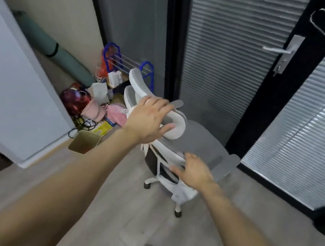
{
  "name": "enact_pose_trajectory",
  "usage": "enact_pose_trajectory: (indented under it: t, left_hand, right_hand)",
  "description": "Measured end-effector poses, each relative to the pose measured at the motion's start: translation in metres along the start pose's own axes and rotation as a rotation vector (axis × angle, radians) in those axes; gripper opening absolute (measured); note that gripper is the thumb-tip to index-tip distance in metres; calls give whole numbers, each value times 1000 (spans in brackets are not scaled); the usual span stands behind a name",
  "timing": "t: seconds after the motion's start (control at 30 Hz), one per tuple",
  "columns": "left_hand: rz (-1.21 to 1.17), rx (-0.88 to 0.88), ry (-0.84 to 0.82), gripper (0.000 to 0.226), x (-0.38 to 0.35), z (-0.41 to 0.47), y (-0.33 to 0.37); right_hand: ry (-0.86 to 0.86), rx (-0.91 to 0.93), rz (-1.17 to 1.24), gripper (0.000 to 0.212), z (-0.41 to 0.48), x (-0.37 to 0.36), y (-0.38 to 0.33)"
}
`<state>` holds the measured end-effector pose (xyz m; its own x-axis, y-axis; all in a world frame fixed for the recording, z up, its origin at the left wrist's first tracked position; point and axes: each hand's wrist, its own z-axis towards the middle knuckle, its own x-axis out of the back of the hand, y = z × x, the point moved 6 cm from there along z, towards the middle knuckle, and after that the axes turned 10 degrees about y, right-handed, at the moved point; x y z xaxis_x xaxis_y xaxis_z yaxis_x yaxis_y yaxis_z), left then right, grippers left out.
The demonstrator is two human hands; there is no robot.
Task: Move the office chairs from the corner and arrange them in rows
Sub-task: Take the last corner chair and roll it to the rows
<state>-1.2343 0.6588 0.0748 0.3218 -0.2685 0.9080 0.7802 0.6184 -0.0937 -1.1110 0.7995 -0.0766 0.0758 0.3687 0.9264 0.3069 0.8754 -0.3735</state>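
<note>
A white and grey office chair point(201, 142) stands on the wood floor in front of the glass wall, its back toward me. My left hand point(149, 118) grips the chair's white headrest point(176, 125), fingers over the top and thumb curled below it. My right hand point(194, 171) rests on the white upper frame of the backrest, fingers spread and only slightly bent. Behind the first headrest, further white headrests point(136, 81) of other chairs show toward the corner. The wheeled base point(167, 188) shows below the seat.
The corner on the left holds a pile of bags and clutter point(95, 106), a blue drying rack point(128, 64) and a rolled green mat point(48, 48). A white board point(13, 79) leans at left. A black-framed glass door with a handle point(283, 50) stands at right.
</note>
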Motion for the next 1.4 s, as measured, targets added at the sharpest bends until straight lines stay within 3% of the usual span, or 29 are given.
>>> enact_pose_trajectory:
  t: [0.17, 0.3, 0.4, 0.5, 0.6, 0.73, 0.8, 0.9, 1.0, 1.17, 1.4]
  left_hand:
    - [-86, -116, -138, 82, -36, 39, -50]
    - [-109, -166, -122, 85, -44, 47, -49]
    - [-75, -186, -53, 84, -39, 33, -31]
    - [-59, -245, -41, 84, -34, 11, -16]
    - [-99, -394, -66, 83, -24, -3, -5]
    - [-191, -542, -124, 81, -7, -25, 7]
    - [-185, -563, -74, 85, 0, -36, 20]
    - [-165, -630, -19, 84, 6, -48, 45]
    - [-138, -687, 8, 79, 12, -53, 64]
    - [-172, -767, 94, 71, 25, -66, 86]
    - [-283, -909, 123, 80, 32, -75, 104]
  right_hand:
    - [81, -198, 78, 68, 1, -18, 8]
    - [119, -302, 150, 67, -16, -13, 13]
    - [177, -314, 127, 58, -36, -12, 9]
    - [220, -344, 143, 63, -65, -17, 9]
    - [279, -368, 118, 68, -98, -21, 8]
    - [254, -356, -57, 60, -139, -25, 2]
    - [235, -357, -113, 67, -157, -25, -7]
    - [204, -422, -121, 95, -179, -24, -26]
    - [281, -564, -85, 107, -207, -26, -31]
    - [379, -671, -119, 100, -249, -39, -45]
    - [460, -688, -179, 81, -269, -54, -78]
